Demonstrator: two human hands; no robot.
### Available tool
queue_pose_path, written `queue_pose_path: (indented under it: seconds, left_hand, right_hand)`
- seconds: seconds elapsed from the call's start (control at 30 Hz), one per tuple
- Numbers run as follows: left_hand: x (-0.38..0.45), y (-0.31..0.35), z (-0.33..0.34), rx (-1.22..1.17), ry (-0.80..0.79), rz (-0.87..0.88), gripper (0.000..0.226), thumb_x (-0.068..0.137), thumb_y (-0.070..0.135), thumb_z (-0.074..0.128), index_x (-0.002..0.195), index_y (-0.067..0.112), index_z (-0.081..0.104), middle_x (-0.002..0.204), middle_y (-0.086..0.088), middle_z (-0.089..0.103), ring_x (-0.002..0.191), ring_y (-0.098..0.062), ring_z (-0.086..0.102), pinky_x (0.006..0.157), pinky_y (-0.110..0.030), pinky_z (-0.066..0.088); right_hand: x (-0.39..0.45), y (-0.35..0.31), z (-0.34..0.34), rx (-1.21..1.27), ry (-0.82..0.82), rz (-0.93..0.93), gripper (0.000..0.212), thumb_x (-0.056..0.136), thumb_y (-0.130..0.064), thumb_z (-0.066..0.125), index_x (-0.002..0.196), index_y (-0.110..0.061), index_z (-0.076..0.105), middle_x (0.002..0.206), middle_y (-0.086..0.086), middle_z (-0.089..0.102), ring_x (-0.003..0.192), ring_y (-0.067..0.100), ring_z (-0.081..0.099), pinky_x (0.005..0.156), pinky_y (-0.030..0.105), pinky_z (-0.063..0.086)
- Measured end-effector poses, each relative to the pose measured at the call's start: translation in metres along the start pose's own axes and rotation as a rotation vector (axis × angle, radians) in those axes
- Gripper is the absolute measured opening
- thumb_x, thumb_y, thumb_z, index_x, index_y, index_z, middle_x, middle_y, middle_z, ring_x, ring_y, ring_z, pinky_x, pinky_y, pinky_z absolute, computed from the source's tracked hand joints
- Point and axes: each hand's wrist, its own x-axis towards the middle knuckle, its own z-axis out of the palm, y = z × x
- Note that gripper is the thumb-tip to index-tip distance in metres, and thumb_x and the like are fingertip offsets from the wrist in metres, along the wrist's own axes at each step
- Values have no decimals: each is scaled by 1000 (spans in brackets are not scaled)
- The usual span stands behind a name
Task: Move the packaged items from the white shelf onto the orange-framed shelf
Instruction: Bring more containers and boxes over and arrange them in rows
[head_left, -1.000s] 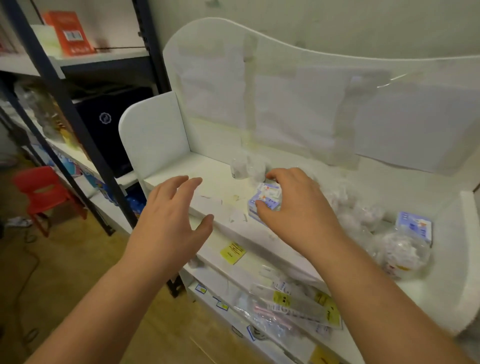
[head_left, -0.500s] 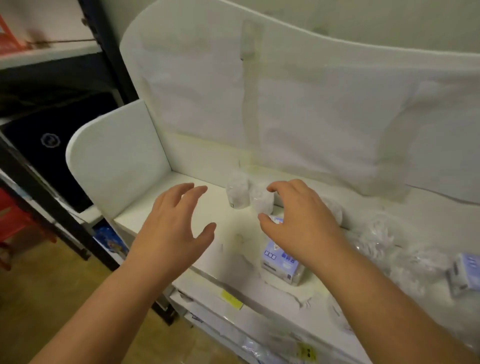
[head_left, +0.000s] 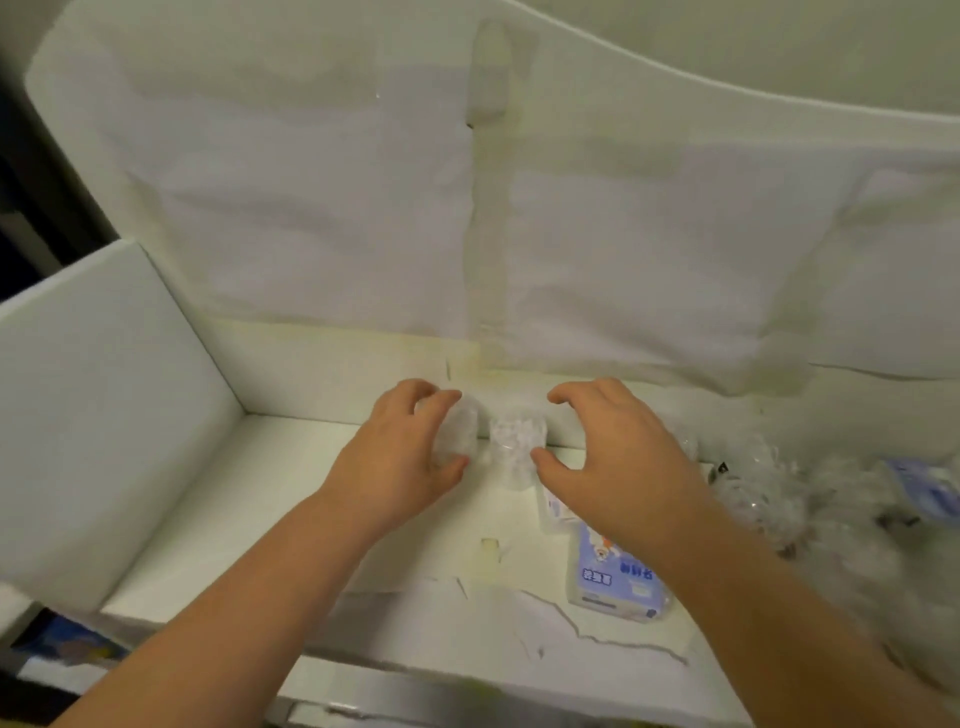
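Observation:
Two small clear plastic packs stand side by side at the back of the white shelf (head_left: 291, 499). My left hand (head_left: 400, 462) curls its fingers and thumb round the left clear pack (head_left: 461, 428). My right hand (head_left: 618, 462) arches beside the right clear pack (head_left: 517, 441), thumb tip against its side and fingers spread above it. A blue-and-white packet (head_left: 615, 584) lies flat under my right wrist. The orange-framed shelf is out of view.
A heap of clear-wrapped items (head_left: 769, 488) and another blue packet (head_left: 930, 491) lie at the shelf's right. A white side panel (head_left: 98, 415) closes the left end and a tall white back board (head_left: 311, 208) stands behind. Lower shelf goods show at the bottom left.
The view has moved closer and to the right. Both hands reached forward to the two clear packs; the left hand now wraps one. The right hand has left the blue-and-white packet.

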Motion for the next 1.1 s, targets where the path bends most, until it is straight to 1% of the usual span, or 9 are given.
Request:
queue_pose_path:
  seconds: [0.13, 0.27, 0.37, 0.6, 0.7, 0.83, 0.9, 1.0, 1.1]
  left_hand:
    - [5, -9, 16, -127, -2, 22, 64, 81, 42, 70, 138, 26, 44, 132, 0, 43, 113, -22, 53, 82, -30, 51]
    - [7, -11, 22, -230, 15, 41, 60, 82, 36, 72, 133, 17, 49, 133, -3, 45, 102, -25, 62, 79, -31, 51]
    - [6, -15, 22, -256, -3, 46, 60, 82, 37, 72, 134, 18, 47, 135, -1, 43, 98, -25, 63, 76, -32, 52]
    - [-15, -28, -4, -277, 7, 97, 61, 82, 51, 69, 135, 37, 44, 133, 18, 40, 100, -7, 58, 81, -26, 51]
    - [-20, -33, -19, -369, 62, 71, 61, 80, 51, 71, 134, 39, 46, 130, 20, 42, 106, -2, 55, 86, -28, 52]
    - [-33, -38, -26, -435, 148, 4, 61, 77, 52, 72, 132, 41, 47, 127, 23, 45, 108, 4, 51, 85, -21, 49]
    - [-39, -38, -28, -440, 164, -4, 61, 77, 52, 71, 132, 40, 48, 126, 23, 45, 108, 2, 52, 86, -21, 48]
    - [-41, -36, -32, -440, 171, 18, 61, 76, 51, 72, 132, 40, 49, 125, 22, 45, 107, 0, 53, 87, -23, 48]
    - [-37, -32, -38, -445, 198, 38, 61, 76, 50, 72, 132, 39, 49, 124, 21, 46, 107, 1, 52, 88, -24, 48]
  right_hand:
    - [-5, -6, 10, -23, 6, 38, 50, 89, -44, 62, 135, -33, 46, 131, -13, 44, 121, 10, 45, 100, 28, 40]
    - [-7, -6, 21, -38, 28, 49, 49, 87, -42, 64, 133, -31, 48, 127, -12, 46, 117, 10, 48, 97, 23, 38]
    - [-4, -10, 28, -49, 28, 67, 49, 87, -41, 64, 132, -33, 47, 128, -12, 44, 116, 10, 47, 95, 22, 37]
    - [17, -13, 38, -110, -115, 171, 64, 87, -44, 63, 143, -31, 35, 138, -4, 39, 125, 19, 44, 103, 33, 41]
    - [24, -18, 44, -138, -123, 191, 62, 87, -43, 61, 142, -29, 36, 138, -3, 44, 121, 20, 49, 99, 34, 44]
    - [28, -23, 54, -145, -94, 223, 51, 88, -41, 58, 134, -29, 40, 126, -3, 54, 106, 20, 56, 87, 39, 51]
    - [29, -25, 56, -138, -79, 228, 48, 88, -41, 59, 131, -29, 41, 122, -3, 55, 100, 20, 57, 83, 39, 52]
    - [31, -27, 57, -97, -75, 213, 51, 86, -41, 63, 131, -27, 43, 120, -3, 55, 99, 19, 57, 77, 32, 47]
    - [25, -28, 54, 12, -47, 196, 58, 80, -44, 66, 132, -31, 44, 122, -6, 54, 100, 16, 57, 81, 31, 49]
